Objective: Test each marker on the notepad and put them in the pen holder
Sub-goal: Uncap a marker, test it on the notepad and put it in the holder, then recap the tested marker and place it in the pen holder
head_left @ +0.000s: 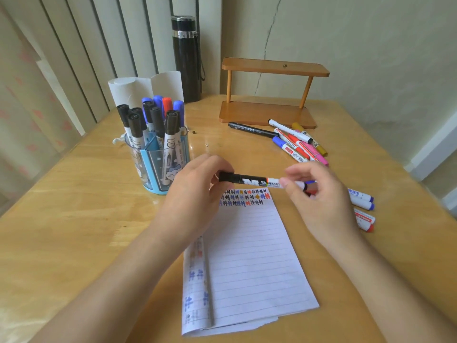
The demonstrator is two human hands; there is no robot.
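A black-capped marker (257,181) with a white printed barrel lies level in the air between two hands, just above the top edge of a lined notepad (252,263) on a wooden table (74,219). Two rows of small test scribbles in black, blue, red and orange run across the top of the pad's open sheet, and more scribbles show on the folded-back page along its left side.

The left hand (197,191) grips the marker's cap end, its fingers (218,164) curled over the black cap and the back of the hand turned up to the camera. The right hand (319,194) pinches the tail of the barrel between thumb and fingertips (291,175), with the remaining fingers loosely bent behind. Both forearms reach in from the bottom of the frame and meet over the pad.

To the left stands a blue see-through pen holder (153,167), its compartments packed with upright black, blue and red markers and a roll of white paper (133,90). Loose markers (296,144) in blue, red, pink, gold and black lie in a heap near a small wooden shelf (269,95), and a few more (362,201) lie just beyond the right hand. A black flask (186,58) stands at the back by the wall.
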